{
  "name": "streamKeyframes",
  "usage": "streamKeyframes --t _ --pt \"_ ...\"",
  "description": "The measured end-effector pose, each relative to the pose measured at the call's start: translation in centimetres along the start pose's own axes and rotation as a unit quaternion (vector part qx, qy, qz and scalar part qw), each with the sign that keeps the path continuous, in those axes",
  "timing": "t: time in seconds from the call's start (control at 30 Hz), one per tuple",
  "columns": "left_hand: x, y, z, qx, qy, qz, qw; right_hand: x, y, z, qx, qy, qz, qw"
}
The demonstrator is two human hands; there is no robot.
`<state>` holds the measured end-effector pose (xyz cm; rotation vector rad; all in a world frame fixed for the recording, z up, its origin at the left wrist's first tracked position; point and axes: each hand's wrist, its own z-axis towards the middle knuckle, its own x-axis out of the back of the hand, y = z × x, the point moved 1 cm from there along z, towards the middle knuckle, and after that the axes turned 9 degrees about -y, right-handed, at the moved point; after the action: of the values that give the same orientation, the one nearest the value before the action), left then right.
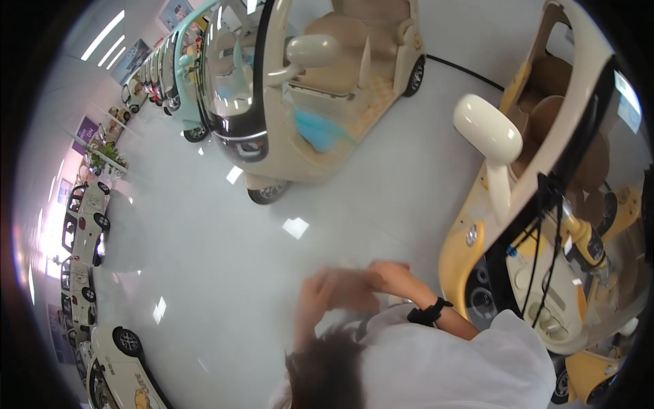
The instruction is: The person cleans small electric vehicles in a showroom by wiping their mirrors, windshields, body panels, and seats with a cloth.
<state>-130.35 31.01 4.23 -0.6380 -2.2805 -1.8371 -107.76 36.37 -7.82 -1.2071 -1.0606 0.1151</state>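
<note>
Near the lower middle, my left hand (317, 296) and my right hand (395, 278) are close together in front of my white shirt (449, 361). A brownish blurred shape (353, 290) lies between them, and I cannot make out whether it is an object or part of a hand. Motion smears the left fingers, and the right fingers are only partly distinct. A black wristband (430, 311) circles my right wrist. Closest to the right hand is the front of a yellow and cream small cabin vehicle (455, 255). Dark hair (327, 371) hides part of the left forearm.
A cream small vehicle (300, 160) stands ahead with a blue item (320, 129) on its footwell. The yellow vehicle's mirror (487, 129) juts out at right. More vehicles line the left, including a white car (122, 368). Glossy grey floor (211, 259) lies between them.
</note>
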Motion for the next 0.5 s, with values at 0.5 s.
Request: streamKeyframes --t 0.5 --pt "22.3 0.1 11.1 -0.050 0.112 -0.057 0.991 7.6 3.9 29.0 -0.135 -0.045 -0.161 0.977"
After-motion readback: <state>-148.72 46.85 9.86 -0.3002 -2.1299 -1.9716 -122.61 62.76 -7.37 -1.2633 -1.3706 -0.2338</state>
